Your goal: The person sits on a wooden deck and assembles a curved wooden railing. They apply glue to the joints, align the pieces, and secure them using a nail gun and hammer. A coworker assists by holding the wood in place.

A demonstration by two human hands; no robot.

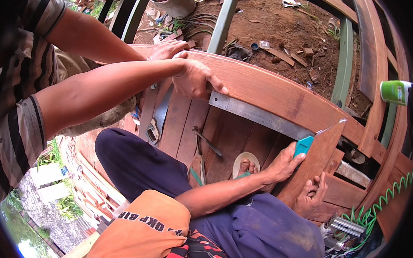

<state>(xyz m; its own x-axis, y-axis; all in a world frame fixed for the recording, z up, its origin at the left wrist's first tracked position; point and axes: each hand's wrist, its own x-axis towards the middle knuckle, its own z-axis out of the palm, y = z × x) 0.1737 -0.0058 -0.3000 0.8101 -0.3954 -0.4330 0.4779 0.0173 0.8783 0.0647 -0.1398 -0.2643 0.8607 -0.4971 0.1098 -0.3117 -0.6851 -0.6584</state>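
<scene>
My left hand point(285, 164) is closed round the teal handle of a try square point(263, 118). Its steel blade lies along the inner edge of a long reddish-brown board point(260, 90). The handle sits by the inner edge of a shorter board point(319, 163), which meets the long one at a corner. Beside the shorter board's outer edge is my right hand point(311, 196), its fingers loosely bent and apart, with nothing visible in them. Another person's hand point(197, 78) presses a finger near the blade's far end; their other hand point(166, 50) rests on the long board.
A handsaw point(155, 130) lies on the plank floor at left. A green coiled hose point(369, 216) is near a metal tool point(346, 226) at lower right. A green cup point(395, 93) stands on timber at right. Green posts point(343, 63) rise beyond the long board.
</scene>
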